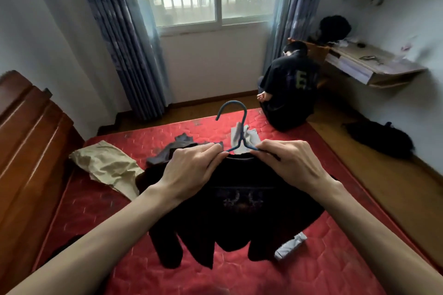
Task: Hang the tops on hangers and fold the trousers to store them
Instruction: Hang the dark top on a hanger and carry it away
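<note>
A black top (237,201) with a faint print hangs above the red mattress (299,278). A blue hanger (236,124) sticks out of its neck, hook upward. My left hand (191,170) pinches the collar at the hanger's left shoulder. On the other side my right hand (287,163) pinches the collar and the hanger's right arm. The lower hanger is hidden inside the top. Beige trousers (105,165) lie crumpled on the mattress at the left. A grey garment (172,151) and a white garment (242,139) lie behind my hands.
A dark wooden headboard (26,141) stands at the left. A person in a black shirt (290,88) sits on the mattress's far right corner, by a wall desk (374,67). A black heap (381,139) lies on the wooden floor. A small white item (290,246) lies under the top.
</note>
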A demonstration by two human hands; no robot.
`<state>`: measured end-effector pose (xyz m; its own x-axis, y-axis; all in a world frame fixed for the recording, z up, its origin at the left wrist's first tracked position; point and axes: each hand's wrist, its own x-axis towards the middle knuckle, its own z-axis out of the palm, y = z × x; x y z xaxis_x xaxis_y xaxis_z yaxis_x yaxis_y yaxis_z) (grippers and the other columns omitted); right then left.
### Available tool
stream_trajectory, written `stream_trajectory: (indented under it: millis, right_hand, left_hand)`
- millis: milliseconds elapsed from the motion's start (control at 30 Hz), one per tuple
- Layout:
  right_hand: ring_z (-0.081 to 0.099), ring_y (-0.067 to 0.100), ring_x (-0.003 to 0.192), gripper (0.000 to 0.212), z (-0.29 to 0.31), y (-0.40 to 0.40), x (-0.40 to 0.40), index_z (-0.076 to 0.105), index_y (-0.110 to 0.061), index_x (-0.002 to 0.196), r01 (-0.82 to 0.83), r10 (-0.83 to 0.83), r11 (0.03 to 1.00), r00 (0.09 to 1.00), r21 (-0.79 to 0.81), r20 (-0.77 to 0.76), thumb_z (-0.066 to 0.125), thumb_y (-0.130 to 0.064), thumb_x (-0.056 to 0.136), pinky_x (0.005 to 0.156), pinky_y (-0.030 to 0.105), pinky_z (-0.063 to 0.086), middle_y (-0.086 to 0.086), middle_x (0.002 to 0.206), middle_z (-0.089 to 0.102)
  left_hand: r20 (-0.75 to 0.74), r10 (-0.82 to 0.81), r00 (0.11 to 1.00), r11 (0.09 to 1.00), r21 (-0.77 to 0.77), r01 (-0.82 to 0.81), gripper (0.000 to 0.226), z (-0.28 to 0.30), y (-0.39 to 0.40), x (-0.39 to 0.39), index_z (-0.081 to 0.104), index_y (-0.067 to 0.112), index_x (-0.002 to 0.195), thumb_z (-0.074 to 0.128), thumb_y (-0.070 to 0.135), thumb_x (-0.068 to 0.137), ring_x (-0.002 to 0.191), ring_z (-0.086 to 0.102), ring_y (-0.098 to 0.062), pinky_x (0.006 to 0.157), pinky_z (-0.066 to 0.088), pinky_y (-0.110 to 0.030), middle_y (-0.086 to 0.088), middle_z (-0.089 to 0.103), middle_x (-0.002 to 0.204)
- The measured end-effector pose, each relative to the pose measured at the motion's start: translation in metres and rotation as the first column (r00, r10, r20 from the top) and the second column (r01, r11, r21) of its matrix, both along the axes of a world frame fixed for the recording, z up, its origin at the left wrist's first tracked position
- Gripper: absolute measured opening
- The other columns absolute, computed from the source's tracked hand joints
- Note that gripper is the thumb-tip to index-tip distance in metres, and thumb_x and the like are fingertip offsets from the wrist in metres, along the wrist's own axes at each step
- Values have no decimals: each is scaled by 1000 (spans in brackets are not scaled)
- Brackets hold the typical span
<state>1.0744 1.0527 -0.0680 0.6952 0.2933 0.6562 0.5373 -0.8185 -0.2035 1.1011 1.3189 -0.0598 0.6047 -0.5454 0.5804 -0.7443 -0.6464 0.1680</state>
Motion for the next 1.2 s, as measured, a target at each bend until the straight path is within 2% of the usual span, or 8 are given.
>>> stream_trajectory:
  millis: [133, 433, 533, 633, 800, 900, 1033, 1200]
  right_hand:
    - [74, 17, 71, 35, 12, -15, -45, 74, -24, 100, 199, -198, 980, 979, 23, -48, 55, -54, 101, 57, 36, 54, -8, 82, 76]
    - [59, 5, 64, 45, 64, -92, -179, 67, -28, 111, 536, -535, 844, 844, -21, 46, 48, -66, 100, 55, 17, 38, -11, 87, 75]
    - [61, 11, 76, 55, 75, -126, -240, 62, -28, 128, 636, -633, 761, 771, -130, 70, 45, -70, 98, 59, 21, 36, -7, 93, 75]
    - [66, 22, 64, 59, 76, -154, -285, 61, -21, 133, 755, -759, 613, 644, -232, 89, 50, -66, 96, 55, 27, 38, -1, 82, 72]
    - [66, 31, 55, 35, 80, -204, -363, 71, -12, 118, 823, -830, 556, 556, -116, -38, 67, -42, 99, 55, 32, 42, 4, 68, 70]
    - [62, 25, 53, 37, 81, -229, -415, 73, -16, 111, 852, -846, 521, 523, 49, -106, 65, -50, 99, 54, 35, 48, 0, 66, 68]
    - [64, 23, 57, 21, 88, -269, -482, 70, -31, 99, 877, -870, 425, 464, 226, -166, 73, -50, 91, 57, 39, 52, -6, 70, 69]
    - [67, 22, 61, 28, 92, -302, -565, 70, -31, 98, 918, -919, 307, 354, 251, -172, 69, -58, 88, 62, 44, 55, -6, 73, 72]
  left_hand:
    - [136, -136, 981, 990, -15, 139, 37, 7, -26, -1, 55, 17, 79, 44, 35, 109, 57, 60, -14, 48, 35, -27, 6, 58, 67]
    - [342, -374, 862, 898, -96, 429, 41, 51, -141, -36, 62, 15, 79, 46, 35, 111, 60, 63, -12, 48, 32, -25, 5, 61, 68]
    - [356, -427, 831, 860, -124, 495, 43, 66, -189, -55, 67, 15, 84, 44, 39, 112, 65, 66, -10, 49, 34, -23, 7, 66, 72]
    - [335, -516, 789, 801, -138, 582, 44, 73, -243, -81, 67, 14, 85, 45, 42, 112, 64, 66, -13, 44, 44, -36, 6, 66, 72]
    - [309, -656, 688, 690, -124, 713, 37, 71, -327, -137, 68, 19, 89, 49, 43, 110, 66, 66, -13, 46, 47, -39, 7, 67, 75]
    - [288, -693, 661, 645, -163, 747, 35, 73, -375, -172, 65, 24, 89, 53, 51, 106, 65, 65, -12, 46, 44, -34, 9, 67, 75]
    - [193, -707, 681, 653, -192, 733, 55, 76, -439, -224, 60, 22, 83, 41, 72, 99, 62, 63, -19, 52, 44, -36, 6, 64, 69]
    - [257, -803, 538, 521, -138, 843, 53, 71, -507, -289, 51, 19, 76, 39, 62, 105, 53, 57, -26, 45, 35, -33, 4, 53, 61]
